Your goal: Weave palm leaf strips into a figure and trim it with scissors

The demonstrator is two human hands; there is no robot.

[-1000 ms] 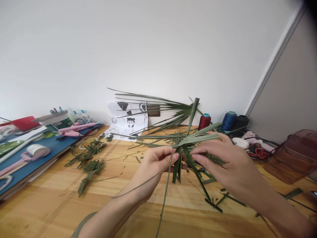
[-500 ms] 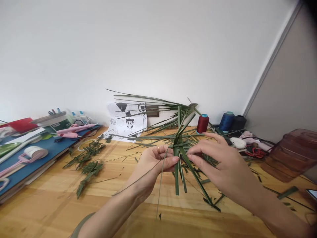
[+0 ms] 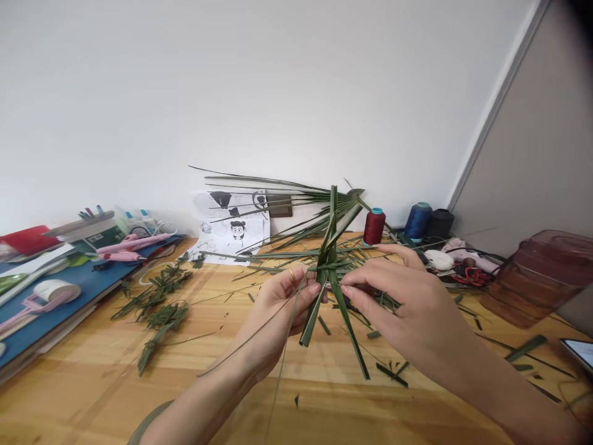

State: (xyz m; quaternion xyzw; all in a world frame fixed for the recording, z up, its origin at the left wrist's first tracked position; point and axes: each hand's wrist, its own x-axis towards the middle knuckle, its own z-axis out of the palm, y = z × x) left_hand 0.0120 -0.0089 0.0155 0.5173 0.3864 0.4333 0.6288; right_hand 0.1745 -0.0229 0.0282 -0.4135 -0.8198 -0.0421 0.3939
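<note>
Both hands hold a small bundle of green palm-leaf strips (image 3: 330, 272) above a wooden table (image 3: 92, 383). My left hand (image 3: 283, 303), with a ring on one finger, pinches the bundle from the left, and a thin strip trails down over that wrist. From the right, my right hand (image 3: 398, 296) pinches the same crossing point with thumb and forefinger. Two strips stick up from the grip and others hang down toward the table.
A palm frond (image 3: 278, 191) and a printed cartoon sheet (image 3: 231, 228) lie at the back. Thread spools (image 3: 373, 226) stand back right near a white mouse (image 3: 438, 259) and a brown plastic box (image 3: 542, 275). Leaf scraps (image 3: 157, 303) and blue boards with tools (image 3: 60, 278) lie left.
The bundle has been turned in my hands: strips that pointed to the right a second ago now stand upright. Both hands have kept their pinch and drifted slightly left.
</note>
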